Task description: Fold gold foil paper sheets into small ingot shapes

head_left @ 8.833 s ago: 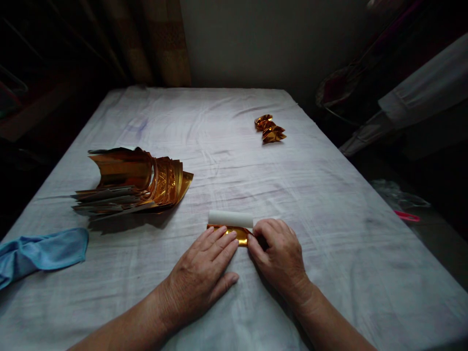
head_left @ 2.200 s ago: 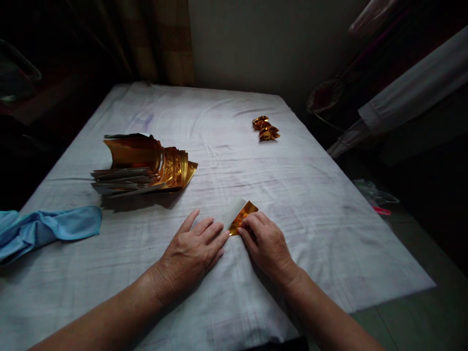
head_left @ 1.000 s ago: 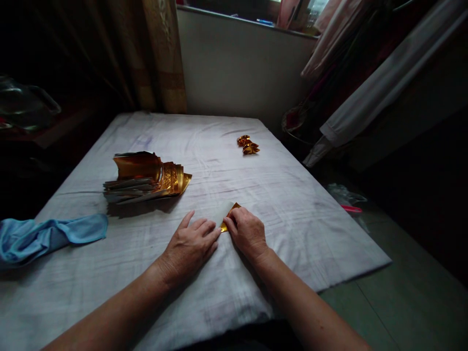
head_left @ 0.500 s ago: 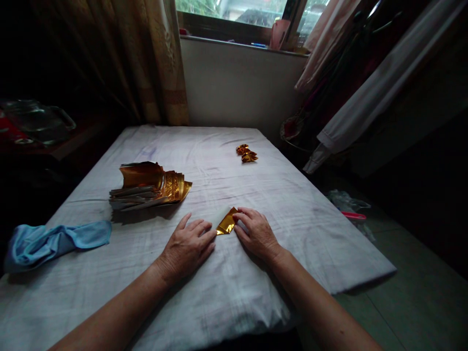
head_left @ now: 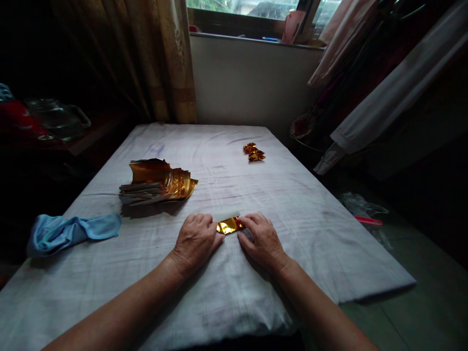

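Note:
A small sheet of gold foil paper [head_left: 229, 225], partly folded, lies near the front of the cloth-covered table with a pale strip along its far edge. My left hand [head_left: 197, 239] grips its left end, fingers curled and thumb at the near side. At the right end, my right hand [head_left: 263, 239] pinches the paper between thumb and fingers. Further back on the left rests a stack of gold foil papers [head_left: 149, 178], bent and fanned out. Two folded gold paper pieces [head_left: 256, 155] sit together at the back right.
A crumpled blue cloth [head_left: 73, 233] lies at the table's left side. Beyond that edge a glass jug [head_left: 56, 117] stands on a dark surface. Clothes [head_left: 361, 122] hang at the right, and a plastic bag [head_left: 360, 204] is on the floor. White cloth [head_left: 292, 204] covers the table.
My left hand has curled from lying flat to gripping the paper's left end. The foil paper has turned and now shows as a longer strip between both hands. The view has shifted slightly left.

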The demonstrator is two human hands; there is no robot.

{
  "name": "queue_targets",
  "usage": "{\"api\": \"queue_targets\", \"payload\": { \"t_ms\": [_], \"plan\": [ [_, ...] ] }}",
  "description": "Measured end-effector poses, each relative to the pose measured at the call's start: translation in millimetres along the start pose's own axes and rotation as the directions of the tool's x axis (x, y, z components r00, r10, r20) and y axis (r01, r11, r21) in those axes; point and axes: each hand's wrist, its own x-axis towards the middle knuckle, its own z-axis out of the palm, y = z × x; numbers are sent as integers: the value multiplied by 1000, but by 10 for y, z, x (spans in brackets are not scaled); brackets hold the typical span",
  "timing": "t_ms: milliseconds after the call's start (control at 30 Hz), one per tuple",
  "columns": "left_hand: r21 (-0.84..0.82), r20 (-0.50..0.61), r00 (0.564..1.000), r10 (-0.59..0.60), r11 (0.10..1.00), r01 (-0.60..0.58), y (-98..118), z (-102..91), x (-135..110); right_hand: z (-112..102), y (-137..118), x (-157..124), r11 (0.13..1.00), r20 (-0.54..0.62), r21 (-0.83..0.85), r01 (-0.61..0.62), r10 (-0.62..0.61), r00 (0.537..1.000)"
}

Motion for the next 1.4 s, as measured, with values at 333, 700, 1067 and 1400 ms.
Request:
{"api": "queue_targets", "payload": {
  "t_ms": [333, 700, 1067, 1400],
  "plan": [
    [90, -18, 1000, 25, 996, -23, -49, 66, 81, -116, 53, 58, 999, 122, 50, 11, -17, 992],
    [61, -69, 984, 166, 985, -162, -12, 167, -12, -50, 63, 46, 986, -2, -70, 154, -155, 988],
    [23, -56, 974, 218, 976, -217, -95, 205, 43, -32, 73, 59, 961, -45, -91, 261, -266, 963],
    [23, -93, 970, 224, 975, -222, -169, 144, -122, -59, 139, 18, 920, -33, -34, 390, -391, 920]
  ]
}}
